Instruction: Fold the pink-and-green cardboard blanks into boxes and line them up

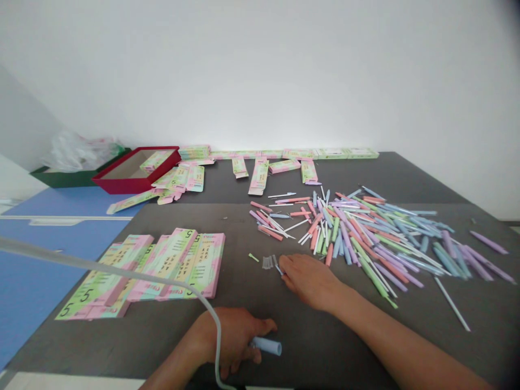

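- Left hand (233, 336), at the near edge of the dark, matte table (325, 346): fingers curled around a smooth, hollow blue tube (268, 345), its open end pointing right.
- A pale, round cable (162, 279) curves across the view in front of the left hand.
- Right hand (311, 279), farther and to the right: fingers bent down, tips at a thin blue piece (279, 269); whether they grip it, I cannot tell.
- Small clear pieces (268, 262) lie just left of those fingertips, a green piece (253, 257) beyond.
- Left: overlapping flat printed boxes (174, 265), with bare table between them and the hands.
- Right: a loose heap of slim coloured tubes (357, 233), some near the right table edge.
- Far left: a red tray (138, 168) and a green tray (60, 177) under a crinkled plastic bag (81, 151).
- Far: more boxes (300, 154) lined along the plain wall (284, 70).
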{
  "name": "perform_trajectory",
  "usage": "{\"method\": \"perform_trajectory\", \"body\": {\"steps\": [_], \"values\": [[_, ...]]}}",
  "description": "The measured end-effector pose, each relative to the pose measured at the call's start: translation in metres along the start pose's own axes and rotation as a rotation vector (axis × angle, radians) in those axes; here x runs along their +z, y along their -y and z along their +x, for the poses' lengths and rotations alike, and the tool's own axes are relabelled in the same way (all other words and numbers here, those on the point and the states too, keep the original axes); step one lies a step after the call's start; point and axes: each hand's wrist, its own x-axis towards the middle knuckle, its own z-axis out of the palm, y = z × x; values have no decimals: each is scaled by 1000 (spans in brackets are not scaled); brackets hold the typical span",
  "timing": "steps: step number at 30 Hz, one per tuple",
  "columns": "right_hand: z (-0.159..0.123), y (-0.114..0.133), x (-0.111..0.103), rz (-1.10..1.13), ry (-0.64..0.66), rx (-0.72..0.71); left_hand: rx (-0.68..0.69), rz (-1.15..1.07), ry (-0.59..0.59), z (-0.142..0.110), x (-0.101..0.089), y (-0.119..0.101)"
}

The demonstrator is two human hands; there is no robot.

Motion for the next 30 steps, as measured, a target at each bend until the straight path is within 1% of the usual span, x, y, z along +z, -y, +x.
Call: {"method": "perform_trajectory", "body": {"steps": [5, 9, 14, 19, 23, 30], "values": [[0, 0, 2, 3, -13, -4, 11, -9, -7, 0, 0, 0], [0, -1, 3, -1, -15, 0, -15, -9, -8, 0, 2, 1], [1, 0, 2, 1, -8, 4, -2, -10, -29, -2, 1, 0], [1, -1, 3, 0, -4, 18, 4, -15, -1, 0, 0, 1], [1, -1, 3, 4, -3, 15, 8, 4, -24, -1, -1, 1], [2, -1, 2, -3, -1, 9, -21, -2, -25, -4, -1, -3]]}}
